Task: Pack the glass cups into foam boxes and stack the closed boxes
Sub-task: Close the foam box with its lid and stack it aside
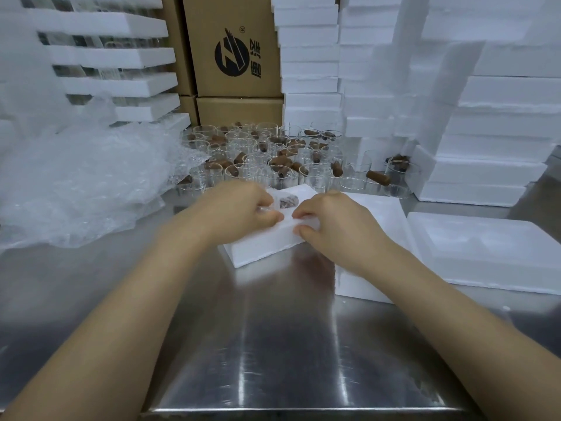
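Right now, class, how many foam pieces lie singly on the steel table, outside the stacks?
3: the foam box pinched by the right hand, a foam slab beneath that forearm, a foam tray at far right. Others may hide behind the stacks.

The left hand [239, 208] and right hand [331, 221] cover most of the foam box [261, 249], whose contents cannot be told.
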Available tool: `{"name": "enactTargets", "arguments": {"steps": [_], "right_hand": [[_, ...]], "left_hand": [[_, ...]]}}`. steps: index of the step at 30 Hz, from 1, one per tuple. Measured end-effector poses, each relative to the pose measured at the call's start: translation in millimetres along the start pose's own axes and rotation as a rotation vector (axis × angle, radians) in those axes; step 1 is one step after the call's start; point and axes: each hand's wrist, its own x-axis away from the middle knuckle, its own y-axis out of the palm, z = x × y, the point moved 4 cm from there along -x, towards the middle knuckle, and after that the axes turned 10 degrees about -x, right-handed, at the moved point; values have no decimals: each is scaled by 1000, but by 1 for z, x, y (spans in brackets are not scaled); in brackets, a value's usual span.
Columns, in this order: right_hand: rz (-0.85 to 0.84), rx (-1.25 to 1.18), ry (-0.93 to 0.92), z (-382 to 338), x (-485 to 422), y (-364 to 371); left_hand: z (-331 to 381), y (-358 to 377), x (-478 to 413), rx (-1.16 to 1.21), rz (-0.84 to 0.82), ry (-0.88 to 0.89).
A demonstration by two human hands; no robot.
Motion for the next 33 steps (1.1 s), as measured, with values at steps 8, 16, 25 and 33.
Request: {"name": "enactTargets", "arguments": {"steps": [8,16,25,33], "right_hand": [[26,-388,88,9,-4,-22],[70,-36,423,86,-7,-45],[164,-328,354,95,-10,-62],[724,-797,388,99,2,-91]], "left_hand": [[3,-2,8,125,-134,-19],[-56,-28,18,474,374,-476],[-58,-5,27,550,-280,-534],[-35,7,16,563,-200,-391]]}}
